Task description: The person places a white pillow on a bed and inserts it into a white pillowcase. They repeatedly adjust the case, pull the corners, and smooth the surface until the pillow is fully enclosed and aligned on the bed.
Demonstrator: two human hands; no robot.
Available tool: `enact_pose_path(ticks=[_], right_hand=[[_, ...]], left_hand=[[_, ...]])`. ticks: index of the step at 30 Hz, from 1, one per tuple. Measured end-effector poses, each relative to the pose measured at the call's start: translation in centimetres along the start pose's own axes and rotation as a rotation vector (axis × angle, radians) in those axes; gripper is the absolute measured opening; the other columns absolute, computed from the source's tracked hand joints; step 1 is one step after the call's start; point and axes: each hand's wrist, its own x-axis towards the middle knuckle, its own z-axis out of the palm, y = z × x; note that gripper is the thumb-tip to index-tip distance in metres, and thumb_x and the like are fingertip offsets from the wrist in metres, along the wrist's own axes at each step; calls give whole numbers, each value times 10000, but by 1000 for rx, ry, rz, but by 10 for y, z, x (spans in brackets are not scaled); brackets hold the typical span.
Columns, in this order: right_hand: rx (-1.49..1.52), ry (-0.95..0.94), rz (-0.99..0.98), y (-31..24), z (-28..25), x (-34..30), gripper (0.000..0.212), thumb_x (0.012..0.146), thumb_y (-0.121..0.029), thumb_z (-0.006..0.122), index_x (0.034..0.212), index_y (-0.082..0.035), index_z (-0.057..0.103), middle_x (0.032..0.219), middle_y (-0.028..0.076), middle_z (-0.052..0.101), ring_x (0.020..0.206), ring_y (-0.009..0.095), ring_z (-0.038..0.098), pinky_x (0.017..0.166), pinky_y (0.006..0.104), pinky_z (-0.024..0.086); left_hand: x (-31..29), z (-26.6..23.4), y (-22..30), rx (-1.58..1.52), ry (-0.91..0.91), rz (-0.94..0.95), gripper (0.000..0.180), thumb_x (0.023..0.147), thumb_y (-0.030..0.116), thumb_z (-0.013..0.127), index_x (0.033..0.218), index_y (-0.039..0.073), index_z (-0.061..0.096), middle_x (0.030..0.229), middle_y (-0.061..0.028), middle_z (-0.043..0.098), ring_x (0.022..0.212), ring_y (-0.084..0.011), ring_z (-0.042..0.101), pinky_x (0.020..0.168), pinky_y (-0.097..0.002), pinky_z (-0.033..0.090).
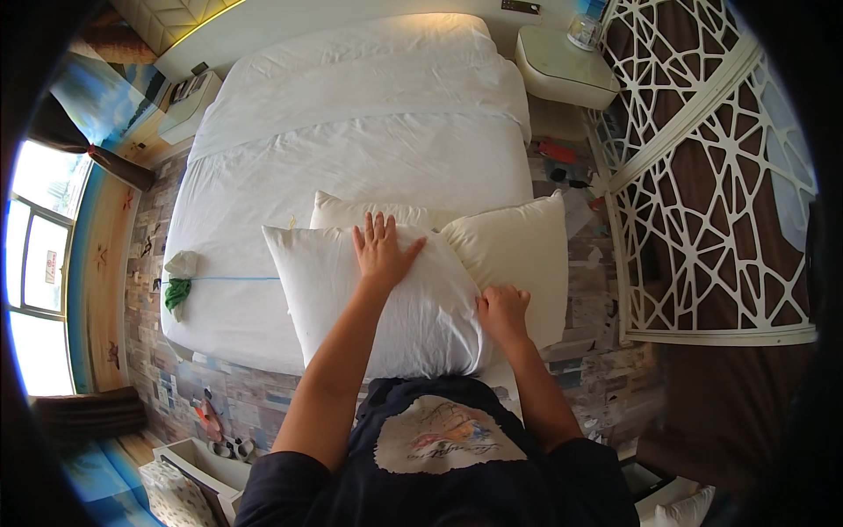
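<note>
The left hand (379,255) lies palm down with its fingers spread on the white pillow (421,307), near the edge farthest from the person, probably to steady it and press the filling flat under its cover. The right hand (505,312) is curled into a loose fist at the pillow's right side and seems to grip the cover's edge there, though what lies inside the curl is hidden; such a hold would draw the cloth taut against the left hand's pressure. The pillow rests on the near end of the bed (351,154), mostly below and to the left of the left fingers, its near edge close against the person's body, which likely serves as a stop. Its long axis seems to run roughly left to right, across the bed, with one sharp corner pointing out beyond the left fingers and the rounded, creased end just below the right fist. A cream pillow (518,237) lies just beyond the right fingers, and another, the rear pillow (338,211), shows past the left fingertips.
</note>
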Motion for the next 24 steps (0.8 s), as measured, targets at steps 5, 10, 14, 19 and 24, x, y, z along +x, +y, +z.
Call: enact_pose_path(ticks=[5,10,14,19,24], right_hand=[[37,91,-21,-1,-8,10,263,781,-223,789,951,-85,643,982,90,651,1007,319,579,876,505,381],[-188,321,-297,-14,-15,65,630,664,-368,892,1152,-93,603,1138,84,621,1166,300,551,1019,493,379],[-162,-30,-283,-6,5,72,731,603,-483,888,1162,-106,609,1169,60,645,1180,286,566,1049,462,364],[4,-102,-324,-9,6,77,512,611,-532,843,834,-108,664,823,69,681,846,298,669,792,450,487],[-28,211,-447,-64,-96,102,437,615,-452,867,736,-96,646,726,72,641,718,315,635,675,443,472]], left_hand=[[-8,-24,5,0,-365,-33,959,747,811,627,1142,-63,658,1227,-215,640,1239,-336,546,1100,-431,345],[-46,-23,-17,-64,-293,-7,747,711,734,720,932,21,705,1012,-141,715,1052,-297,644,989,-432,422],[-71,-38,-27,-239,-153,67,441,730,498,810,737,74,688,761,-108,696,781,-315,677,763,-451,504],[-67,-82,-29,-432,-15,136,373,731,359,833,638,60,630,691,-117,654,677,-336,648,622,-460,492],[-23,-164,-28,-424,214,218,386,669,284,870,600,72,556,657,-89,591,659,-328,605,611,-452,458]])
